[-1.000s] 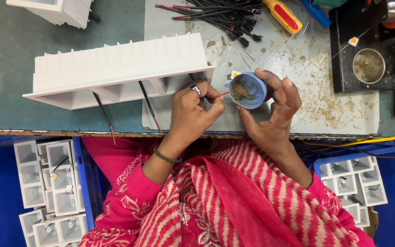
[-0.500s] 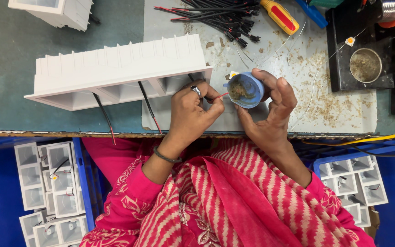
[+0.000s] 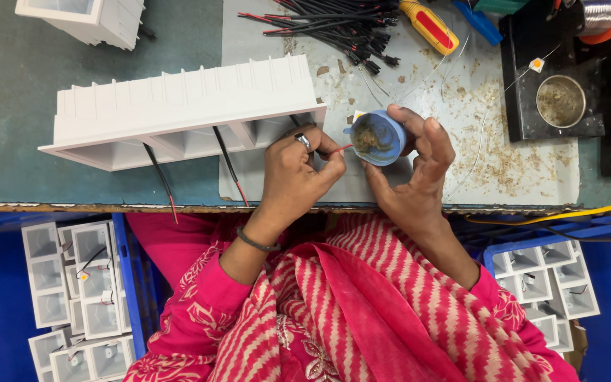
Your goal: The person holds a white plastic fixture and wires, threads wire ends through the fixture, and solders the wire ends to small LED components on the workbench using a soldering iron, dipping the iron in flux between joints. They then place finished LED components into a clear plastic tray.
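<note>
Matt white plastic housing [image 3: 178,113]

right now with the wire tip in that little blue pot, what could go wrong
1. The right hand holds the small round blue pot tilted on its side off the bench, so the brownish paste inside might smear onto fingers or drop out.
2. The left hand pinches a thin red wire that runs to the long white plastic housing; a tug could drag the housing.
3. Loose black wires dangle over the bench edge and could snag.
</note>
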### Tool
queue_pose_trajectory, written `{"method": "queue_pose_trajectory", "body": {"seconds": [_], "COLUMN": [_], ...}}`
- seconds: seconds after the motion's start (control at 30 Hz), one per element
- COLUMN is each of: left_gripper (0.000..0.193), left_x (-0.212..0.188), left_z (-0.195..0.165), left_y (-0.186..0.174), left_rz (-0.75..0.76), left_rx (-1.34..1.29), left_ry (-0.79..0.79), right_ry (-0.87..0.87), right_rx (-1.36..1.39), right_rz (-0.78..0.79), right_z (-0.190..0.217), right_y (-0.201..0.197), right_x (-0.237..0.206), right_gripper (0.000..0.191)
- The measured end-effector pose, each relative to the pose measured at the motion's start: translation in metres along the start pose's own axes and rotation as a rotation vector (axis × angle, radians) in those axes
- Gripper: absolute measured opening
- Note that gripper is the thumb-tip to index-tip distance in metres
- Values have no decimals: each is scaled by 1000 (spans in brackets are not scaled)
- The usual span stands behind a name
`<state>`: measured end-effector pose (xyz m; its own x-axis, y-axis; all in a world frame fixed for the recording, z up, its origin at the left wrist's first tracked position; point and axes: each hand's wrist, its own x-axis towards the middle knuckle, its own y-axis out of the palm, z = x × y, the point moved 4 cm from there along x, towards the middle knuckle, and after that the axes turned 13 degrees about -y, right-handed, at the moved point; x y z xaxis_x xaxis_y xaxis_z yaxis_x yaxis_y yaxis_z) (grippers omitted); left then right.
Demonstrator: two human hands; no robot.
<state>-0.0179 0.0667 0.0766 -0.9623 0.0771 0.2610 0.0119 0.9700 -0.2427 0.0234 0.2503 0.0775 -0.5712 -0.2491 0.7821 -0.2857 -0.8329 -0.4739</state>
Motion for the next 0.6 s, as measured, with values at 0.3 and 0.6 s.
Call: {"method": "queue_pose_trajectory", "body": {"seconds": [0.3, 0.6], "left_gripper": [10, 13], "left_x": [7, 18], "left_z": [-6, -9], "left_y": [5, 15], "left_rz": [16, 59], "left_rx": [-47, -172], "left_ry": [-56, 125], "right_ry": [93, 106], "right_rx": [7, 95], "right_rz": [-41, -169], "right_z": [-11, -31], "right_y": [-17, -38], "right_x": [-3, -3], "right_gripper": [110, 113]}}
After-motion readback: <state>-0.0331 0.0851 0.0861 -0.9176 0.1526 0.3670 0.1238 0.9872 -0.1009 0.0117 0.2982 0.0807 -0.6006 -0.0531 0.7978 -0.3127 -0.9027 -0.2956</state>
